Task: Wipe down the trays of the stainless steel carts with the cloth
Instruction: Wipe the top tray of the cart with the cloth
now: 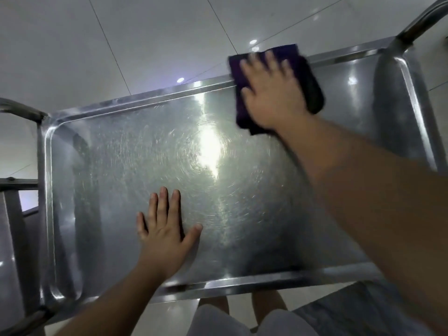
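A stainless steel cart's top tray (116,151) fills the view, scratched and glaring with reflected light. My right hand (271,93) lies flat with spread fingers on a dark purple cloth (312,88), pressing it against the tray's far rim at the upper right. The cloth sticks out beyond the fingers and to the right of the hand. My left hand (164,226) rests flat on the bare tray near its front edge, fingers straight and slightly spread, holding nothing.
Cart handle tubes rise at the far left (19,107) and the top right (421,18). A second steel cart or shelf (14,214) stands at the left. Pale floor tiles (121,32) lie beyond. My legs (218,316) are below the front rim.
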Demonstrator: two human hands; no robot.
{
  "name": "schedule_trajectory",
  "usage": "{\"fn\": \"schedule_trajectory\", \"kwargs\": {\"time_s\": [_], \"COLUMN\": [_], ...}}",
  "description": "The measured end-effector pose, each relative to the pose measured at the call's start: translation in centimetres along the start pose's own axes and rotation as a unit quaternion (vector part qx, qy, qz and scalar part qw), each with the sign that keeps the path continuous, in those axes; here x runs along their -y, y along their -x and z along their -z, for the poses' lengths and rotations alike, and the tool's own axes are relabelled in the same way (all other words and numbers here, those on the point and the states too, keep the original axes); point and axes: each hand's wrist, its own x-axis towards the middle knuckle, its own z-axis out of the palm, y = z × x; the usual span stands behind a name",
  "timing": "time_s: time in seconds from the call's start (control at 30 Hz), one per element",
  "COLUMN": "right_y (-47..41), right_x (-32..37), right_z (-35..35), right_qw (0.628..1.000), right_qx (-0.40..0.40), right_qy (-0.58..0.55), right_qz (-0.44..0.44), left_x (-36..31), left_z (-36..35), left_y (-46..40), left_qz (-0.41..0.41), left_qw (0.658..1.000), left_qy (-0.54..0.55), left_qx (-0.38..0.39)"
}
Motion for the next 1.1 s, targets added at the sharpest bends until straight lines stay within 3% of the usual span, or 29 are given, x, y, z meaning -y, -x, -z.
{"fn": "schedule_trajectory", "kwargs": {"time_s": [0.17,0.27,0.47,0.83,0.97,1.1], "right_y": [3.1,6.2,12.9,39.2,38.6,30.4], "right_x": [-14.4,-18.7,-18.6,-14.2,-13.4,-13.5], "right_z": [2.1,2.5,1.2,-6.4,-6.2,-5.0], "right_qw": [0.987,0.986,0.988,0.987,0.99,0.996], "right_qx": [-0.022,-0.002,0.026,0.078,0.094,0.062], "right_qy": [-0.018,0.006,0.008,-0.003,0.009,0.027], "right_qz": [-0.155,-0.164,-0.151,-0.142,-0.107,-0.055], "left_x": [0.2,0.1,0.2,0.2,0.0,0.0], "left_z": [-0.1,-0.1,0.2,-0.1,-0.2,-0.2], "left_y": [0.0,-0.1,-0.3,-0.4,-0.4,-0.3], "left_qz": [-0.003,-0.003,0.002,0.006,0.0,0.0], "left_qw": [1.0,1.0,1.0,1.0,1.0,1.0], "left_qy": [0.008,0.007,0.009,0.006,0.004,0.001], "left_qx": [0.001,0.009,0.02,0.021,0.016,0.012]}}
